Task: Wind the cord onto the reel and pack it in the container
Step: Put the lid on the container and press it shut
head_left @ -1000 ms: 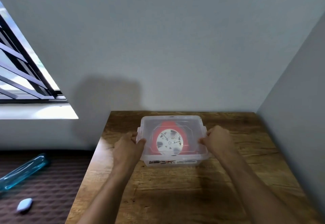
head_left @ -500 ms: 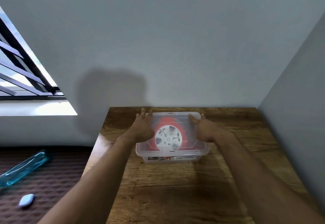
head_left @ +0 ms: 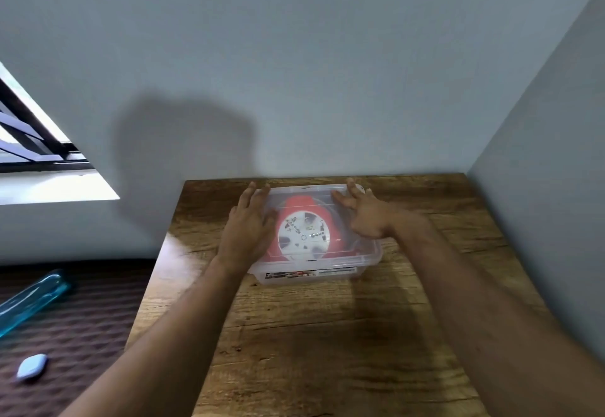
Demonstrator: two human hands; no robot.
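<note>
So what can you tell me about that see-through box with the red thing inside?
The clear plastic container is a shallow rectangular box with rounded corners, sitting flat on the wooden table near the wall. Its see-through lid is on top, and a printed label strip runs along the front side. Inside lies the red reel with a white round hub. The left hand and right hand lie flat on the lid with straight fingers.

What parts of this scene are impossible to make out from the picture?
Head view only:
- Container lid corners: under the flat left hand and right hand, so whether it has latched is unclear.
- Reel markings: too small, blurred by the plastic.
- Front label: unreadable.
- Blue bottle: cut off at the left edge.
</note>
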